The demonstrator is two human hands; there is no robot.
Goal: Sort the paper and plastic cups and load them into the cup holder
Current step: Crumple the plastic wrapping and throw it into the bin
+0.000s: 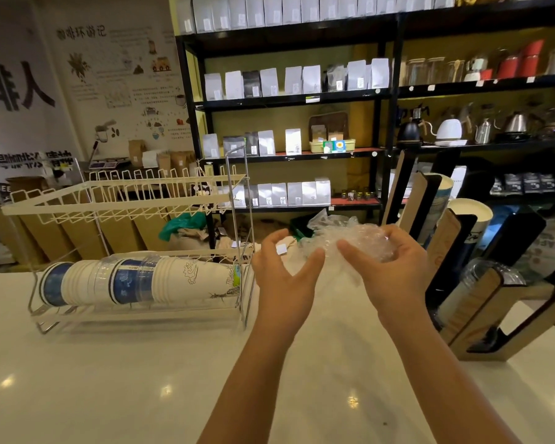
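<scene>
While crumpled clear plastic wrap (343, 238) was pinched by right hand (394, 267), left hand (285, 270) fingers were spread beside it. Mixed cup stack (135, 283) lay in wire rack (116, 200); judged light, crushable, best gripped around stack sides.

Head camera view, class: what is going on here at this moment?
A person stands at a white counter. The right hand grips a crumpled clear plastic wrapper, while the left hand is open beside it. A mixed stack of paper and plastic cups lies sideways in the wire rack. The wooden cup holder stands to the right.
</scene>
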